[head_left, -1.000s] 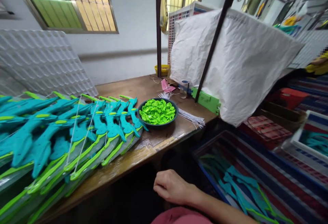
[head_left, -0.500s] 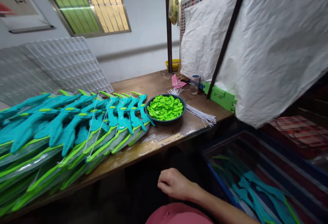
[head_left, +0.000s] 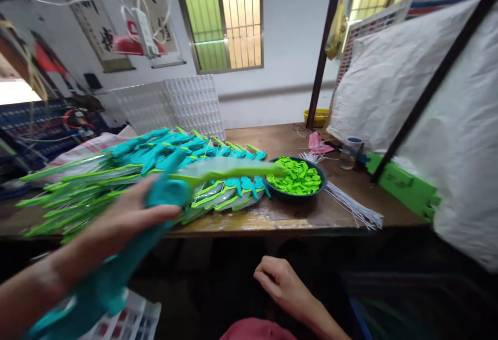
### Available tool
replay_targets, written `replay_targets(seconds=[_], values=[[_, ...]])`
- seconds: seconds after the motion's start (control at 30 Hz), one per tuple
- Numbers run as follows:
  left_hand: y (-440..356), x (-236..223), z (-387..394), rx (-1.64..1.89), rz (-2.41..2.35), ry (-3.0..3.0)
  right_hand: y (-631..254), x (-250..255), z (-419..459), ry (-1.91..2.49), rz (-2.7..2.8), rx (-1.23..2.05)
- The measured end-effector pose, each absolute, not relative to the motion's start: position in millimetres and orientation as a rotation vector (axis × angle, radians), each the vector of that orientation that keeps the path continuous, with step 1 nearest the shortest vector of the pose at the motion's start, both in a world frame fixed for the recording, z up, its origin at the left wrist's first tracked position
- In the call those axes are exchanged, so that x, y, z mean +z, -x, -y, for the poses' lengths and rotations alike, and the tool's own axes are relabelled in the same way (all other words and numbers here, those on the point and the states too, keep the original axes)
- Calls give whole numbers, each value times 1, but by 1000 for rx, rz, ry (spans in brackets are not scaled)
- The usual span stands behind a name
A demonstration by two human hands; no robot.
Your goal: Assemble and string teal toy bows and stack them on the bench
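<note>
My left hand is wrapped round a teal plastic piece with a translucent, lime-edged blade, like a toy sword. It is blurred by motion, held up in front of the table with its blade pointing right, towards the bowl. Below the table edge, near my lap, my right hand rests with its fingers curled in and nothing showing in them. Behind the held piece lies a pile of similar teal and green toy swords. To its right, a dark round bowl holds many small lime-green plastic pieces.
Beside the bowl lies a bundle of white ties. A clear cup, a pink cloth and a green foam block stand further right. A white sack leans behind a dark post. A power strip hangs upper left.
My left hand has come into view from the left with a teal toy sword. The view has swung left, and my right hand remains curled near my lap.
</note>
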State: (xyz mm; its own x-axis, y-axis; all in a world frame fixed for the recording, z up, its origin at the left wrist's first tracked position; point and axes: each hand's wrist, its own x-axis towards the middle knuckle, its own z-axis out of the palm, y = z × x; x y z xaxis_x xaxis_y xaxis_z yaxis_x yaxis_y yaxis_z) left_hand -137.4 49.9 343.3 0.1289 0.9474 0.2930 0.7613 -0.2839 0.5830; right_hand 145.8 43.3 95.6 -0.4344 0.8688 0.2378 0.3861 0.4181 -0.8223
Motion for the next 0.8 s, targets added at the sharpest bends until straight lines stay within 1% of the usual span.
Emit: replay_targets(seconds=[0.13, 0.23, 0.3, 0.5, 0.67, 0.8], values=[[65, 292, -91, 687, -1137, -2017, -152, 119, -37, 979, 1778, 1043], [14, 263, -108, 469, -943, -2014, -167, 126, -35, 952, 1505, 1177], [-9, 254, -113, 421, -865, -2002, -180, 125, -35, 906, 1362, 1251], [-68, 246, -134, 574, -684, -1755, -209, 120, -35, 879, 1124, 1314], [-113, 237, -152, 697, -598, -1557, -203, 121, -39, 853, 1130, 1278], [-127, 246, -167, 796, -521, -1371, -196, 105, -46, 902, 1033, 1311]])
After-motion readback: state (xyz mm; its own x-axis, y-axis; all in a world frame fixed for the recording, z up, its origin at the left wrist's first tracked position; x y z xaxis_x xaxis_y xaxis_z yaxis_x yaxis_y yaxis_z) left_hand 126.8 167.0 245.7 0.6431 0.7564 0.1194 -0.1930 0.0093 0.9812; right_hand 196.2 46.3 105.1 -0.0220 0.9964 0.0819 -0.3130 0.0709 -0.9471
